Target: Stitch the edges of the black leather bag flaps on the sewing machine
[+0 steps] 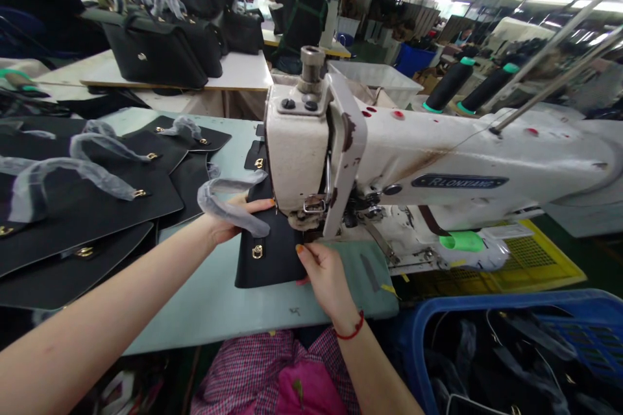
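Observation:
A black bag panel (pixel 272 262) with a gold-coloured clasp (pixel 257 251) lies under the head of a white sewing machine (pixel 296 149). Its handle (pixel 226 204), wrapped in translucent plastic, arches over my left hand (pixel 230 224). That hand is on the panel's left part, fingers stretched toward the needle area; its thumb is hidden behind the handle. My right hand (pixel 325 272) pinches the panel's right edge, thumb on top and fingers beneath. Where the needle meets the panel is hidden by the machine head.
Several black panels (pixel 97 201) with wrapped handles are piled left on the pale green table (pixel 204 311). A blue basket (pixel 418 331) of similar pieces stands at lower right. Finished black bags (pixel 156 52) stand behind. Two thread cones (pixel 448 87) rise behind the machine. A person (pixel 302 13) works further back.

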The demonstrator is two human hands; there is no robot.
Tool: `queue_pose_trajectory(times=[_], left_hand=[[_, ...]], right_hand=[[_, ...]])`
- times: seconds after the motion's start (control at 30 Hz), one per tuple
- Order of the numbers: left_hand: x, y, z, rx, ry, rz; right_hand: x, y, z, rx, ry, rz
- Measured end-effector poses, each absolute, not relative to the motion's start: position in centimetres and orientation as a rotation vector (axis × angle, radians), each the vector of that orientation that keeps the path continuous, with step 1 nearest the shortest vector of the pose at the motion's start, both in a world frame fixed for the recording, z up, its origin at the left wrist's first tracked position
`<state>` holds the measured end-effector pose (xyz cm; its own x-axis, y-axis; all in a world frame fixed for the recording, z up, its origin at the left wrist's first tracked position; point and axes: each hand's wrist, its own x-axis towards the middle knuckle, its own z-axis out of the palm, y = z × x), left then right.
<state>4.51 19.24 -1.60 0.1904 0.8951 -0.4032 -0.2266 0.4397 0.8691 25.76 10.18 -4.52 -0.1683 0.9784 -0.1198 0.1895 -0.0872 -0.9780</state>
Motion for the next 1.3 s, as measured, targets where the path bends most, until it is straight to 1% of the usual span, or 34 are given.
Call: queue_pose_trajectory(times=[0.1,0.2,0.27,0.3,0.33,0.4,0.53,0.77,0.83,0.93,1.0,1.07,1.2,1.3], left_hand=[[2.8,15.7,-5.2,0.492,1.033,1.081],[2.8,9.5,-8.9,0.248,0.772,1.185],[4.4,5.7,-10.2,0.187,0.626,1.216],[5.6,4.3,-10.3,0.178,0.577,1.181],[7.0,3.5,-10.0,0.198,0.557,1.226],[9.9,3.4,-8.8,0.249,0.584,1.297],[13.2,5.9,-6.5,0.274,0.853,1.305],[12.5,6.1,-6.9,0.494,1.348,1.358],[12.0,6.0,-7.0,0.504,1.336,1.309],[11.6,6.1,-6.9,0.464,1.043,1.103],[11.5,6.2,-7.0,0.457,0.908,0.968],[11.4,6.2,-7.2,0.449,0.997,0.937],[11.0,6.0,-8.0,0.48,1.36,0.959],[10.7,6.0,-8.1,0.539,1.515,0.857]], right_hand=[[25.8,8.6,-4.8,-1.288,-1.287,1.52],[25.8,7.4,-5.1,-1.238,-1.189,1.61],[25.8,7.1,-5.3,-1.18,-1.143,1.669],[25.8,7.1,-5.3,-1.152,-1.13,1.688],[25.8,7.1,-5.4,-1.13,-1.124,1.698],[25.9,7.1,-5.3,-1.121,-1.128,1.694],[26.0,6.7,-4.8,-1.177,-1.196,1.641],[25.8,5.8,-4.2,-1.309,-1.421,1.399],[25.6,5.8,-4.4,-1.26,-1.348,1.47],[25.5,6.0,-4.9,-1.112,-1.133,1.693],[25.5,6.1,-5.2,-1.04,-1.045,1.775],[25.7,6.0,-5.2,-1.031,-1.063,1.774],[26.3,6.0,-4.9,-1.1,-1.176,1.693],[26.3,6.0,-4.8,-1.147,-1.174,1.646]])
